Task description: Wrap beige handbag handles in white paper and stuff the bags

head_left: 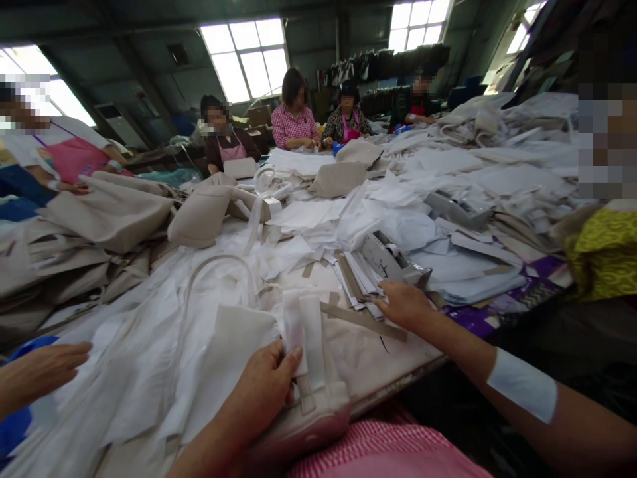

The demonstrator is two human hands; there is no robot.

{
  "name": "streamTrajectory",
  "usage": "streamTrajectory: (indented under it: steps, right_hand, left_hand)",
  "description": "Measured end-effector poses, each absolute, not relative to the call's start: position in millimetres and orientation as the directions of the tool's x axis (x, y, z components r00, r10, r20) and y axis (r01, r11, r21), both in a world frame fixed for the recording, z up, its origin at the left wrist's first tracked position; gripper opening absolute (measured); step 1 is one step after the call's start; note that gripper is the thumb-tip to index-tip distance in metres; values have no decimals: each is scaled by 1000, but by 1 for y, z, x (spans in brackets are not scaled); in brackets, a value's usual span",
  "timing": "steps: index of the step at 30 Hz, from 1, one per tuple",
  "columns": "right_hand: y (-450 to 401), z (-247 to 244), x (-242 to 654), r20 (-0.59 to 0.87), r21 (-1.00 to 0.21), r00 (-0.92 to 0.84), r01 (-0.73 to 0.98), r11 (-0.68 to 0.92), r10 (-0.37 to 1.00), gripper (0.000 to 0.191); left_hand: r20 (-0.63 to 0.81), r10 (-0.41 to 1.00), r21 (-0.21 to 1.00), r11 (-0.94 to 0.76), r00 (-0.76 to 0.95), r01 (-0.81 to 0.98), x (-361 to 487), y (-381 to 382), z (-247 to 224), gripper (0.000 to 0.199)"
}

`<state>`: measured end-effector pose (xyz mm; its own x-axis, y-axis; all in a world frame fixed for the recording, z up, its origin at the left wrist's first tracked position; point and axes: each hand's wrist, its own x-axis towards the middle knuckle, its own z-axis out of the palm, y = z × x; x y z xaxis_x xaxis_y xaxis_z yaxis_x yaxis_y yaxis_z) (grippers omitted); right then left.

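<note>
At the table's near edge lies a pale bag piece [323, 398] with a white strip [296, 328] and a tab standing up from it. My left hand [263, 382] pinches the base of the white strip, its thumb on top. Further right, my right hand [405, 304] reaches to a stack of narrow white and grey-brown strips [355, 279]; its fingertips are at the stack's near end, and whether they grip a strip cannot be made out. A long grey-brown strip [365, 322] lies between my hands on the pale tabletop. A thin curved handle [213, 259] lies to the left.
Another person's hand [47, 372] extends in at the lower left. Beige bags [109, 206] are heaped at the left. White sheets [413, 222] and a grey box [381, 255] lie beyond my right hand. Several people in aprons are around the table's far side.
</note>
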<state>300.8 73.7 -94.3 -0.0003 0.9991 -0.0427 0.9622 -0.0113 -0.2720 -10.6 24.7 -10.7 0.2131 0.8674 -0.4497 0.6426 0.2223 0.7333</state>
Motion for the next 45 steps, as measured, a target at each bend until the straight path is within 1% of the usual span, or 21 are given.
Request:
streamTrajectory:
  steps: [2, 4, 8, 10, 12, 16, 19, 21, 22, 24, 25, 27, 29, 32, 33, 36, 37, 38, 41, 43, 45]
  right_hand:
    - [73, -89, 280, 39, -234, -123, 964, 129, 992, 29]
    - [75, -89, 258, 16, -300, -229, 928, 223, 973, 28]
    - [83, -103, 229, -113, -449, -212, 882, 140, 971, 15]
    - [89, -109, 227, -133, -518, -181, 851, 87, 975, 6]
    - [95, -111, 233, -142, -612, -140, 791, 24, 980, 7]
    - [103, -103, 256, -161, -831, -50, 545, -108, 986, 20]
    - [103, -96, 264, -150, -935, 5, 324, -143, 989, 25]
    - [101, -93, 261, -171, -984, 8, 48, -171, 985, 27]
    - [99, -92, 258, -202, -969, -9, -143, -201, 979, 29]
    - [96, -89, 250, -266, -817, -85, -509, -271, 960, 29]
    - [94, -86, 246, -282, -717, -136, -627, -303, 950, 27]
    - [91, -81, 240, -274, -585, -244, -726, -362, 930, 19]
    - [87, -75, 237, -229, -521, -355, -742, -422, 907, 15]
    - [82, -67, 235, -158, -580, -452, -677, -453, 878, 17]
    - [80, -66, 233, -132, -623, -466, -647, -439, 875, 22]
    - [72, -64, 224, -57, -729, -532, -556, -399, 845, 50]
    - [70, -64, 221, -41, -756, -564, -522, -395, 825, 54]
    - [67, -64, 217, -36, -784, -596, -481, -392, 802, 52]
    - [61, -65, 207, -80, -891, -632, -301, -339, 771, 30]
    - [60, -64, 204, -105, -968, -608, -120, -221, 787, 24]
    - [60, -61, 204, -89, -996, -599, 67, -61, 796, 26]
  left_hand:
    - [-452, 866, 732, 221, 215, 645, -9, 23, -10, 39]
    - [-455, 865, 731, 227, 212, 644, -8, 22, -9, 38]
    - [-454, 867, 728, 228, 206, 646, -5, 19, -8, 37]
    - [-455, 866, 729, 231, 205, 644, -5, 19, -9, 37]
    - [-455, 866, 736, 236, 206, 634, -6, 19, -9, 38]
    - [-448, 869, 751, 237, 211, 616, -7, 20, -9, 40]
    - [-450, 871, 749, 249, 196, 614, -6, 20, -8, 38]
    - [-459, 869, 747, 265, 185, 610, -5, 20, -7, 37]
    - [-460, 869, 748, 268, 183, 607, -6, 20, -7, 37]
    - [-461, 868, 750, 269, 186, 604, -6, 19, -7, 38]
    - [-462, 866, 750, 268, 190, 604, -6, 19, -7, 39]
    - [-467, 863, 750, 271, 193, 604, -6, 18, -6, 39]
    - [-473, 860, 750, 278, 193, 600, -5, 17, -5, 38]
    - [-478, 857, 750, 286, 189, 597, -4, 17, -3, 37]
    - [-479, 857, 752, 289, 190, 592, -4, 17, -3, 37]
    - [-487, 850, 776, 316, 200, 545, -5, 16, -5, 38]
    - [-494, 845, 787, 332, 208, 520, -6, 16, -6, 38]
    - [-502, 837, 796, 349, 217, 494, -7, 16, -6, 38]
    - [-538, 814, 800, 410, 220, 437, -8, 13, -4, 37]
    - [-568, 798, 790, 460, 202, 405, -9, 11, -3, 36]
    - [-597, 780, 781, 511, 189, 359, -10, 9, -2, 37]
